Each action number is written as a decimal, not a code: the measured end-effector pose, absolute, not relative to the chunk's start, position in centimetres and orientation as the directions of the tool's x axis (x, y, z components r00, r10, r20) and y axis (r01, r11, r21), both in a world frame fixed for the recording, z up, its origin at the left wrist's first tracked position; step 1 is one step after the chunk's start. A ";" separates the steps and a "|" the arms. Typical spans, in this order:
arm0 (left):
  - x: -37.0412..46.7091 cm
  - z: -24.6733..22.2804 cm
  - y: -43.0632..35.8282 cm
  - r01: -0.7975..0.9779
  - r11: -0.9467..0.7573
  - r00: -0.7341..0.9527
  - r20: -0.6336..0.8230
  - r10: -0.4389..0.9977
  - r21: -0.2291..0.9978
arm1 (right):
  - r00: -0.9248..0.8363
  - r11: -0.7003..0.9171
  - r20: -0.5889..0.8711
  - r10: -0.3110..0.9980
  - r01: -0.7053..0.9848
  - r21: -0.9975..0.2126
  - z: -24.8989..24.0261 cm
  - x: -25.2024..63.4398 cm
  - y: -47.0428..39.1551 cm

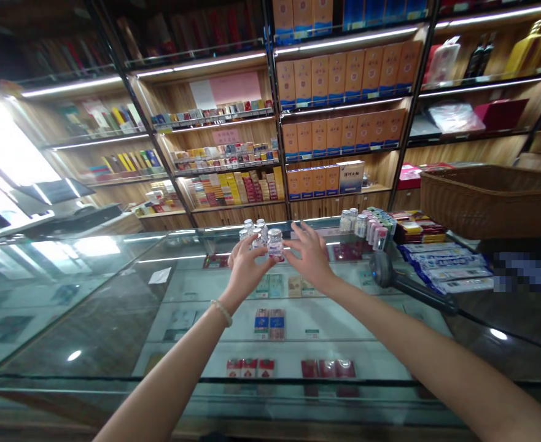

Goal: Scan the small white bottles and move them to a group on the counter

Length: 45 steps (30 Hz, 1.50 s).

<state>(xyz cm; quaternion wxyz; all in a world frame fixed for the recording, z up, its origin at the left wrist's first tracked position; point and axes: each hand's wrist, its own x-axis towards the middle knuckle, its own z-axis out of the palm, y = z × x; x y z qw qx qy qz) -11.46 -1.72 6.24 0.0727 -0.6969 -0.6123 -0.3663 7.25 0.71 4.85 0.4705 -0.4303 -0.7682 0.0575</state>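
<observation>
A small clear jar [274, 243] with a pale lid stands upright on the glass counter between my two hands. My left hand [246, 265] has its thumb and forefinger at the jar's lower left side, in what looks like a light grip. On the other side, my right hand [311, 256] has its fingers spread, with the thumb side close to or touching the jar. Several similar jars [248, 226] are grouped just behind my left hand, partly hidden by it. A beaded bracelet [223, 313] circles my left wrist.
Small jars [376, 224] with coloured contents stand in rows to the right, near a barcode scanner [383, 270] with a cable. Blue-white packets [449, 265] and a wicker basket [491, 202] are farther right. Packs show under the glass counter [344, 325]. Stocked shelves [233, 169] line the back.
</observation>
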 end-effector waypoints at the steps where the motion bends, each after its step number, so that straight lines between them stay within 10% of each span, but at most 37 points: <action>1: -12.1 6.0 -1.9 0.912 -0.228 -0.023 0.599 0.800 0.340 | -0.196 0.623 0.666 0.720 0.604 -0.496 4.7 6.6 0.6; 45: -18.5 0.0 3.3 0.982 -0.030 -0.052 0.426 0.903 0.185 | -0.179 0.441 0.479 0.859 0.736 -0.514 -0.7 -2.8 5.6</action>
